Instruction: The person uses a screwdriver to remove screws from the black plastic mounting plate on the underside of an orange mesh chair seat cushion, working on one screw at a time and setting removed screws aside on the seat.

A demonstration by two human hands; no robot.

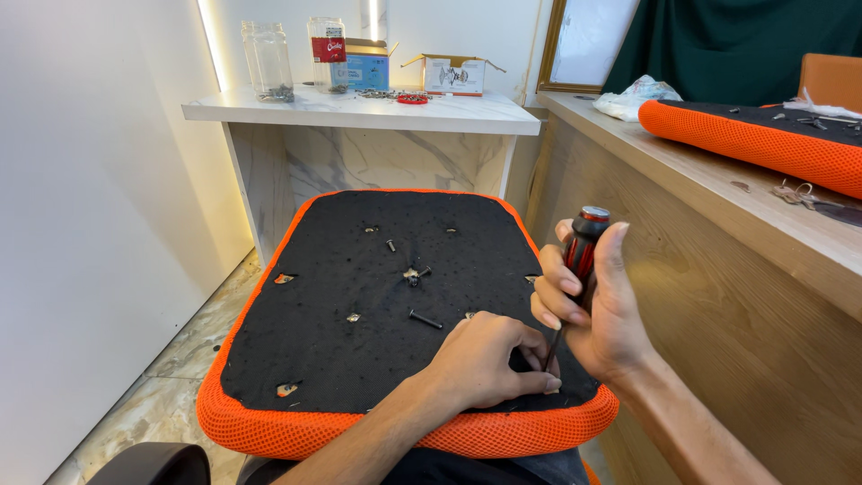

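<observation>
Lying loose beside hands (485, 359): black screws (425, 319).

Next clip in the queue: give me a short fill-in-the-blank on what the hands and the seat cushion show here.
1. The right hand holds a red-and-black-handled ____ upright, its tip down on the cushion.
2. The left hand rests its fingers by the tool's ____ on the black fabric underside of the seat cushion.
3. The cushion's mesh rim is coloured ____.
4. A loose black bolt lies ____ on the fabric.

Missing words: screwdriver; tip; orange; flat
</observation>
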